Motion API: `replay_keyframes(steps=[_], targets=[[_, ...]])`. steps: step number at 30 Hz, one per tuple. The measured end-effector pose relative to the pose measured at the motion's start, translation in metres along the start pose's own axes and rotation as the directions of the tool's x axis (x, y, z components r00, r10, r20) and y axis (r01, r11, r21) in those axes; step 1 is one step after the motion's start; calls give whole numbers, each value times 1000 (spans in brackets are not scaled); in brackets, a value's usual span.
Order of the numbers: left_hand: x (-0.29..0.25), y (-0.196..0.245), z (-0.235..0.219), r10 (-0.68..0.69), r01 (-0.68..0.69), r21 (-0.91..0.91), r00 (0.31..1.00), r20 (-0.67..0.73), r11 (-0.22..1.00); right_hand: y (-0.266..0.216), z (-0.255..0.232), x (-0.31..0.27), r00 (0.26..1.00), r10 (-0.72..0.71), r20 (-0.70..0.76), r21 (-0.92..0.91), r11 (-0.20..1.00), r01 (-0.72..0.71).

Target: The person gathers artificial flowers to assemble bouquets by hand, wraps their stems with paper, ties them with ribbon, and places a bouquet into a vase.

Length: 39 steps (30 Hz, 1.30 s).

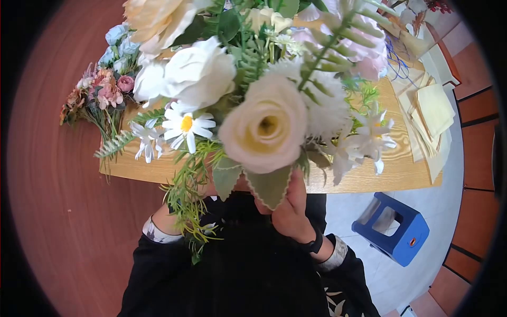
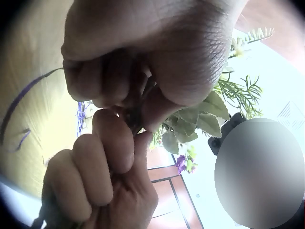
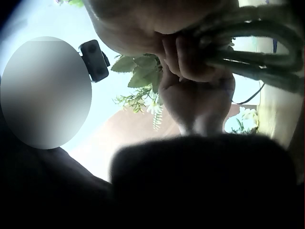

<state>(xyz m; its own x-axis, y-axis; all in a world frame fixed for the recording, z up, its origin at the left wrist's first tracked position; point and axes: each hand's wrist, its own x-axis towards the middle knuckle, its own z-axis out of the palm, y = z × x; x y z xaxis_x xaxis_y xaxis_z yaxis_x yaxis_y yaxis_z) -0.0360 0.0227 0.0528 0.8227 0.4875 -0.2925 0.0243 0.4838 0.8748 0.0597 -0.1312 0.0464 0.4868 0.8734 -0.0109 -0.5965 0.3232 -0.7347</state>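
A large bouquet of artificial flowers (image 1: 264,124) fills the upper middle of the head view, with white roses, daisies, a peach rose and trailing greenery. Both hands meet under its blooms, close to the body. My left hand (image 2: 143,52) has its fingers curled in at the bouquet's gathered stems. My right hand (image 1: 290,214) grips the same place, its curled fingers meeting the left ones. Bent green stems (image 3: 267,52) stick out beside the right hand in the right wrist view. A thin purple strand (image 2: 24,98) runs toward the left hand. The flowers hide most of the grip.
Smaller bunches of blue flowers (image 1: 121,45) and pink flowers (image 1: 108,92) lie at the left of the wooden table (image 1: 369,177). Cream wrapping sheets (image 1: 433,113) and a tangled blue cord (image 1: 398,61) are on the right. A blue stool (image 1: 396,227) stands on the floor.
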Motion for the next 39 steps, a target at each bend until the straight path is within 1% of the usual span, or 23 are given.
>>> replay_keyframes(steps=[3, 4, 7, 8, 10, 11, 14, 15, 17, 18, 20, 22, 23, 25, 26, 28, 29, 30, 31, 32, 34, 35, 39], targets=[[4, 8, -7, -70, -59, 573, 977, 199, 818, 1, 0, -3, 998, -47, -45, -128, 991, 41], [6, 4, -7, -71, -58, 573, 977, 201, 818, 2, -3, -5, 999, -1, -32, -162, 987, -5], [12, -23, -7, -260, 263, -54, 964, 57, 963, 11, -5, -4, 999, -8, -46, -256, 967, -4], [11, -28, -7, -263, 266, -55, 963, 54, 962, 14, -5, -3, 996, -66, -66, -316, 948, 42], [8, -37, -10, -42, 17, 599, 999, 27, 801, 14, -2, 0, 995, -63, -72, -354, 935, 33], [15, -39, -17, -76, -51, 879, 992, 98, 474, 14, -1, 2, 995, -62, -77, -393, 919, 27], [20, -19, 17, -141, -136, 759, 948, 287, 636, 15, -5, 5, 989, -151, -3, -500, 856, 129], [16, -26, 2, -105, -212, 863, 951, 290, 459, 11, -5, 4, 988, -152, -2, -501, 855, 130], [5, -18, 9, 62, -359, 885, 932, 357, 295, 2, -4, -2, 967, 255, 11, 131, 958, -254], [2, -15, 11, 211, -466, 879, 874, 438, 103, 2, -7, -2, 967, 255, 10, 131, 958, -254], [2, -27, -4, 327, -497, 868, 822, 466, 13, 4, -11, 0, 971, 118, 207, 164, 975, -153], [0, -39, -20, 4, -49, 630, 997, 73, 775, 5, -8, -1, 980, 59, 189, 127, 988, -84], [2, -19, 1, 4, -49, 629, 997, 73, 776, 5, -7, -1, 985, -5, 171, 88, 996, -11], [7, 35, 60, -565, 528, 664, 803, -189, 529, 10, -13, -1, 982, -34, 185, 82, 996, 18], [6, 20, 45, -565, 527, 665, 804, -186, 530, 12, -15, -1, 977, -62, 206, 77, 996, 47], [3, -30, -3, -184, 161, 130, 964, 193, 978, 4, -8, -8, 990, 3, 138, 84, 996, -15], [6, -34, -6, -183, 160, 129, 964, 191, 979, 1, -5, -12, 995, 68, 69, 99, 992, -75], [9, -35, -7, 1, -146, 600, 972, 236, 786, 2, -5, -13, 995, 69, 69, 100, 992, -76], [11, -39, -10, 131, -386, 868, 923, 363, 314, 3, -5, -15, 997, 73, 9, -23, 997, -73], [14, -54, -19, 130, -386, 868, 922, 364, 314, 4, -6, -16, 996, 68, -51, -147, 986, -75], [20, -87, -40, 348, -386, 583, 920, 182, 715, 11, -6, -14, 997, -7, -82, -208, 978, -10], [20, -39, -3, 50, -262, 944, 965, 258, 200, 14, -6, -13, 991, -79, -105, -269, 962, 48], [21, -54, -18, 118, -301, 906, 953, 277, 298, 21, -9, -10, 981, -142, -135, -310, 946, 94]])
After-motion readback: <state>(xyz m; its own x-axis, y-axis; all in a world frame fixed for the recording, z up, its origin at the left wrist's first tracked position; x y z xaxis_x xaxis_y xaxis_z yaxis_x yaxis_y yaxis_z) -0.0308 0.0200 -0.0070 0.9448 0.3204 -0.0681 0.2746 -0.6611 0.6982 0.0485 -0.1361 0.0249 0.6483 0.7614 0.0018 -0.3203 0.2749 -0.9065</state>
